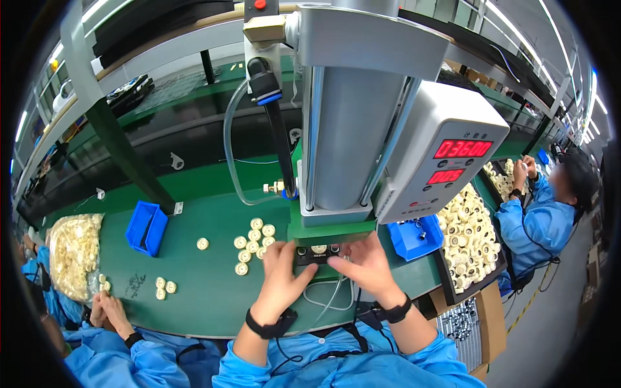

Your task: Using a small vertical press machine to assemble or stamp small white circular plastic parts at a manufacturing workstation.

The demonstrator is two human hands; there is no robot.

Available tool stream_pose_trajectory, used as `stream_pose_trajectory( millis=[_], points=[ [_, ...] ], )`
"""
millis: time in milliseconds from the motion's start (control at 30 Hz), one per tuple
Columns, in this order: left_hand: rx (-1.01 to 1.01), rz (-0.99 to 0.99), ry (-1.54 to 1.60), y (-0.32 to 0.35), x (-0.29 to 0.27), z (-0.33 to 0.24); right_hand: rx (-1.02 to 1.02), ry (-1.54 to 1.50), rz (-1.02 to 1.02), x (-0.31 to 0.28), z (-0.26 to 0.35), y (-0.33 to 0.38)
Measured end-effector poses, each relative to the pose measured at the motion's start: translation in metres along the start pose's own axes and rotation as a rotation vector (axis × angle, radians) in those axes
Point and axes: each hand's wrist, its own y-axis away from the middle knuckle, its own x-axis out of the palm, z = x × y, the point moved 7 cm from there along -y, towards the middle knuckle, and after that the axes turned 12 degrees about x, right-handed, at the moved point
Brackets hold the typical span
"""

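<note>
A small black fixture block (312, 257) sits under the green plate of the press (346, 129), with a round cream part (318, 249) at its middle. My left hand (282, 279) is at the block's left end, its thumb along the front edge and its fingers curled up the side. On the right end, my right hand (370, 268) has its thumb against the front, while its other fingertips are partly hidden below the press. Both wrists wear black bands. Several round cream parts (252, 244) lie on the green table just left of my left hand.
A white counter box (446, 142) with red digits juts out right of the press. Blue bins (147, 227) (416, 238) flank it. A black tray (469, 242) heaped with cream parts stands right; a bag (76, 255) of parts lies left. Co-workers (540, 213) (116, 317) work on both sides.
</note>
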Motion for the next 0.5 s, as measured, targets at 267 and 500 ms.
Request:
stream_pose_trajectory(
  millis=[267, 500],
  points=[
    [-0.322, -0.261, 0.348, 0.106, -0.044, 0.063, -0.041, 0.489, -0.123, -0.002, 0.006, -0.010],
    [-0.426, -0.452, 0.392, 0.167, -0.067, 0.074, -0.151, 0.795, -0.726, -0.171, 0.060, 0.011]
  ],
)
